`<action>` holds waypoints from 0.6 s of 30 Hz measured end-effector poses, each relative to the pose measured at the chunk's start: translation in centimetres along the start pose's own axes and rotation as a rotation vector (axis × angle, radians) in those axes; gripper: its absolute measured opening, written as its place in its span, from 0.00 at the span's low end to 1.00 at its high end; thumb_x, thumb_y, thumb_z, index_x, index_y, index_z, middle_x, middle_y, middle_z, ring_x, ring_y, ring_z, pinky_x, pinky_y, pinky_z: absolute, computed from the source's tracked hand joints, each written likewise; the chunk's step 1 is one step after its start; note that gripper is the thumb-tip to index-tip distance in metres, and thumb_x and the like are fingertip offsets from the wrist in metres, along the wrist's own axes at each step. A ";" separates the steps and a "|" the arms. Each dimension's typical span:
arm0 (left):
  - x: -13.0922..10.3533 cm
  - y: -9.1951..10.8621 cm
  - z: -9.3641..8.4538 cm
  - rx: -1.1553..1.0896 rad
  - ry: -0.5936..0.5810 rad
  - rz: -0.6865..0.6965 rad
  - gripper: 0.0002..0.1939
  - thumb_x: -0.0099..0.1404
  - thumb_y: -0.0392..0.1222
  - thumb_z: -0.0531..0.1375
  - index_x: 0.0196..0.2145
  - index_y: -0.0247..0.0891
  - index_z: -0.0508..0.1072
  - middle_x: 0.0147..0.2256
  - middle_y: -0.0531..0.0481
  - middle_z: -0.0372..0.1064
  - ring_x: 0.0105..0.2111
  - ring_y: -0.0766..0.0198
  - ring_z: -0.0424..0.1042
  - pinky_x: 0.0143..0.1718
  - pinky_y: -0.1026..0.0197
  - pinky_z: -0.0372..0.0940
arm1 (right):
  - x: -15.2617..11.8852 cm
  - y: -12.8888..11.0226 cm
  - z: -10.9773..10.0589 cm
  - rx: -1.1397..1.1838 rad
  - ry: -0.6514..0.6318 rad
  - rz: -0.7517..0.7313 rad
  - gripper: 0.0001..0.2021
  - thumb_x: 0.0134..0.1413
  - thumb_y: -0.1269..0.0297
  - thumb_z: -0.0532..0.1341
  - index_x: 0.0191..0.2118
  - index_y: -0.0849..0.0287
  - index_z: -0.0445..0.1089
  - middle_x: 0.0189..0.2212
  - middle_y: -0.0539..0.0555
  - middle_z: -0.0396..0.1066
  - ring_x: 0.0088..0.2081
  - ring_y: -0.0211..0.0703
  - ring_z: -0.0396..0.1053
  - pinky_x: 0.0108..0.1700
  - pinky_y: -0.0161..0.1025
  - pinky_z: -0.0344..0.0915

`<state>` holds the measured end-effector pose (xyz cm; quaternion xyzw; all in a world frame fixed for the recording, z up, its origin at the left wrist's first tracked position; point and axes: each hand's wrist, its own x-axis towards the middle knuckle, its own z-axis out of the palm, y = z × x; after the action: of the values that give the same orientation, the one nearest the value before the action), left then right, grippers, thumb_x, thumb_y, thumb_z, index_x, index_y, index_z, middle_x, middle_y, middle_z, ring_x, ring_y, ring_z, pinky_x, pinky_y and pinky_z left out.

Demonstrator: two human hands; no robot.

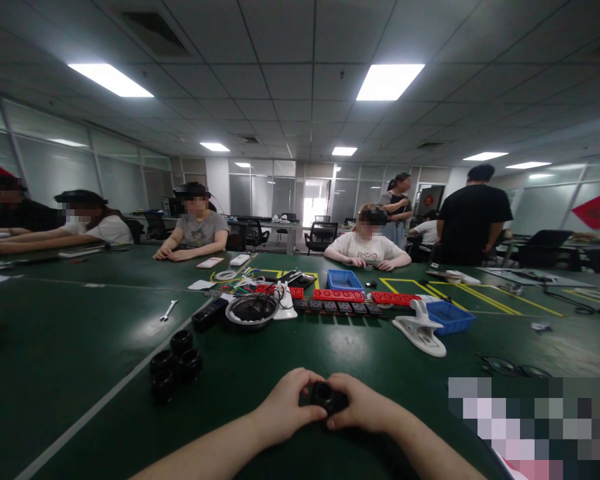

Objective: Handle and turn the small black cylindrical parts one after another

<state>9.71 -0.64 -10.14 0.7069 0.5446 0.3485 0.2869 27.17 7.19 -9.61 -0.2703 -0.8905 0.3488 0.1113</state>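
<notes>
Close in front of me, both hands hold a small black round part [323, 393] with a dark hole in its middle. My left hand [291, 405] is closed on its left side, and my right hand [357, 402] grips it from the right. The thumbs almost meet at the near side, and the fingers cover much of its edge. On the green table [300, 347] to the left stands a cluster of several similar black round parts [176, 363], some seemingly stacked.
A wrench [169, 311] lies at the left. Ahead are a metal dish [253, 311], red strips [339, 295], a black segmented strip [337, 308], a blue tray [450, 317] and a white clip [423, 331]. Glasses [513, 365] lie at the right. Several people sit around the table.
</notes>
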 end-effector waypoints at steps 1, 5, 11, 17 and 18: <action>0.1 -0.1 0.0 0.000 -0.007 0.002 0.18 0.49 0.35 0.63 0.39 0.39 0.70 0.36 0.52 0.63 0.35 0.62 0.62 0.35 0.64 0.57 | 0.0 0.0 -0.1 0.044 -0.019 0.010 0.17 0.32 0.68 0.68 0.35 0.60 0.70 0.32 0.48 0.65 0.36 0.43 0.62 0.37 0.34 0.57; 0.1 -0.3 0.1 0.015 -0.008 0.007 0.18 0.49 0.35 0.63 0.39 0.39 0.70 0.35 0.53 0.63 0.35 0.62 0.62 0.35 0.64 0.57 | 0.2 0.2 0.0 0.115 -0.008 0.082 0.16 0.28 0.71 0.69 0.31 0.62 0.70 0.27 0.46 0.62 0.31 0.39 0.61 0.31 0.31 0.56; -0.2 -0.1 0.8 0.062 0.072 -0.019 0.17 0.48 0.37 0.64 0.39 0.39 0.69 0.35 0.52 0.64 0.36 0.61 0.62 0.37 0.63 0.57 | 0.5 0.2 1.5 -0.140 0.128 0.153 0.19 0.24 0.61 0.71 0.27 0.61 0.66 0.25 0.46 0.62 0.27 0.37 0.59 0.25 0.30 0.50; -0.1 -0.4 1.1 0.085 0.164 -0.054 0.17 0.47 0.36 0.64 0.37 0.37 0.69 0.34 0.51 0.64 0.34 0.61 0.62 0.37 0.62 0.58 | 0.6 -0.6 2.8 -0.461 0.307 0.149 0.19 0.33 0.50 0.65 0.27 0.61 0.66 0.27 0.53 0.67 0.29 0.44 0.63 0.30 0.36 0.53; 0.0 -0.4 1.0 0.073 0.153 -0.045 0.17 0.47 0.36 0.64 0.38 0.37 0.69 0.34 0.51 0.64 0.35 0.61 0.62 0.37 0.62 0.58 | 0.6 -0.7 2.7 -0.449 0.298 0.134 0.19 0.33 0.50 0.65 0.28 0.61 0.66 0.28 0.53 0.68 0.30 0.45 0.63 0.31 0.36 0.54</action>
<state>10.23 -0.60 -11.08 0.6758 0.5928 0.3751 0.2263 25.35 5.55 -11.11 -0.3947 -0.8994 0.1058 0.1553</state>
